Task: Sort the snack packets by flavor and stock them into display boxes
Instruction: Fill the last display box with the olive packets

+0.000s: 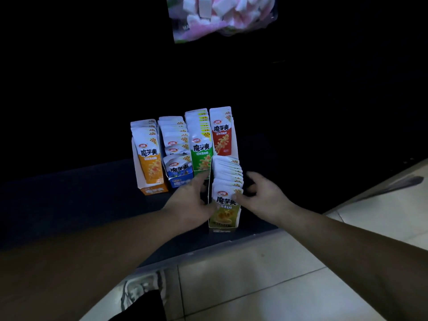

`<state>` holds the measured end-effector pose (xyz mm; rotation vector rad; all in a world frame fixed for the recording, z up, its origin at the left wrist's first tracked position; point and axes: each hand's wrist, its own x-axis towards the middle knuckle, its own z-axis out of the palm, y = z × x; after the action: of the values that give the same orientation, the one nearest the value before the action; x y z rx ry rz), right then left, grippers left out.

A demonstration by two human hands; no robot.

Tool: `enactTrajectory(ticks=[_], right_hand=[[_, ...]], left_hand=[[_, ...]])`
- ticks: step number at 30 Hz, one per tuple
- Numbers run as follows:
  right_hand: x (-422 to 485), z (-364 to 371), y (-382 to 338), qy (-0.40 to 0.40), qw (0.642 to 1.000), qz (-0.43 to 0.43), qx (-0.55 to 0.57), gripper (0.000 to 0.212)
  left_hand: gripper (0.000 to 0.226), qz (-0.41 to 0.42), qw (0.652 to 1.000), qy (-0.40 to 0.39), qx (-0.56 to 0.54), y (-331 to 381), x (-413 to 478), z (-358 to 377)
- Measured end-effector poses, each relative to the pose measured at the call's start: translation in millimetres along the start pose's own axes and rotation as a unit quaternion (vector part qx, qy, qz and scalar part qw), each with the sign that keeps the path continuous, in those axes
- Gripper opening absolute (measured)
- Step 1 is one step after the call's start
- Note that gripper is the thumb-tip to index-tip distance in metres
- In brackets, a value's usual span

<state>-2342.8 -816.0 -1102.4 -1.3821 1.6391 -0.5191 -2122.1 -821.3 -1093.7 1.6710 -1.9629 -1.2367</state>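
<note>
Five display boxes of snack packets stand on a dark low shelf. At the back, from left: an orange box [148,158], a blue box [178,167], a green box [200,144] and a red box [222,133]. In front stands a yellow box [225,216] full of several yellow packets. My left hand [190,200] grips the yellow box's left side, thumb on the front packet. My right hand [261,195] grips its right side, fingers curled on the box edge and packets.
A pink and white marshmallow bag [222,17] hangs above at the top. The dark shelf [81,200] ends at a front edge near pale floor tiles [266,274]. My shoe [143,290] shows at the bottom.
</note>
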Motion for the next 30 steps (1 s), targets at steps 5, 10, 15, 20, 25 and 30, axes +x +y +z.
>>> enactTrajectory(ticks=[5, 10, 15, 20, 25, 30], right_hand=[[7.5, 15.3, 10.1, 0.033, 0.999, 0.029, 0.027, 0.022], [17.9, 23.9, 8.3, 0.083, 0.996, 0.034, 0.006, 0.029], [-12.1, 29.2, 4.0, 0.121, 0.990, -0.013, 0.064, 0.050], [-43.8, 29.3, 35.2, 0.018, 0.996, -0.058, 0.068, 0.081], [-42.9, 5.2, 51.9, 0.032, 0.997, -0.057, 0.049, 0.089], [-23.1, -26.7, 67.3, 0.060, 0.997, -0.046, -0.008, 0.105]], left_hand=[[0.108, -0.021, 0.999, -0.048, 0.007, -13.9, -9.1, 14.5], [0.110, -0.022, 0.999, -0.038, -0.013, -19.0, -7.1, 23.9], [0.113, -0.041, 0.989, -0.053, -0.132, -18.6, -6.6, 28.1], [0.112, -0.047, 0.983, -0.077, -0.161, -0.6, -6.7, 39.7], [0.114, -0.039, 0.975, -0.106, -0.191, 24.7, 7.0, 65.7], [0.119, -0.044, 0.976, -0.127, -0.174, 60.3, 41.2, 77.6]])
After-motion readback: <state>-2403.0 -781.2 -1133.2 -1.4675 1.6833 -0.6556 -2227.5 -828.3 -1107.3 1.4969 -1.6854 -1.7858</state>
